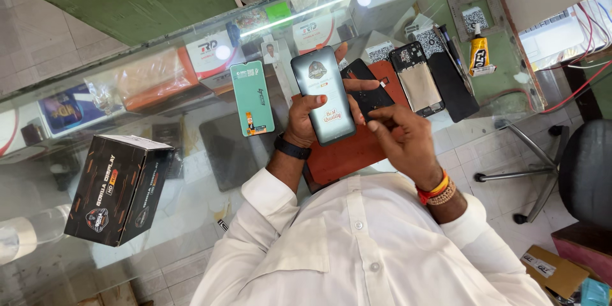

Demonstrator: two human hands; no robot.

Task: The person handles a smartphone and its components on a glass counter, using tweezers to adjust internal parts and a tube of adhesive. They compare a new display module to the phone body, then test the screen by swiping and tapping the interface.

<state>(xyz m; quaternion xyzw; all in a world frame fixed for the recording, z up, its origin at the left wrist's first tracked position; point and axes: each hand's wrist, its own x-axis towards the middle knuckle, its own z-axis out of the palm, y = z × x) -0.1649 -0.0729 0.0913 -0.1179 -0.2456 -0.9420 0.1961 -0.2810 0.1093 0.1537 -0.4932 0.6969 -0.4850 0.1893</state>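
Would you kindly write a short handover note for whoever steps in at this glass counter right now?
Left hand: holds the dark display panel upright over the red mat.
Right hand: fingertips at the panel's lower right edge.
On the counter: teal-backed panel, black back cover, opened phone frame, glue tube, black box.
Done: phone opened. Left: the held panel is not fitted.

box: black carton, on glass counter, left
screen: green-backed display panel, flat
glue: yellow tube, by opened phone
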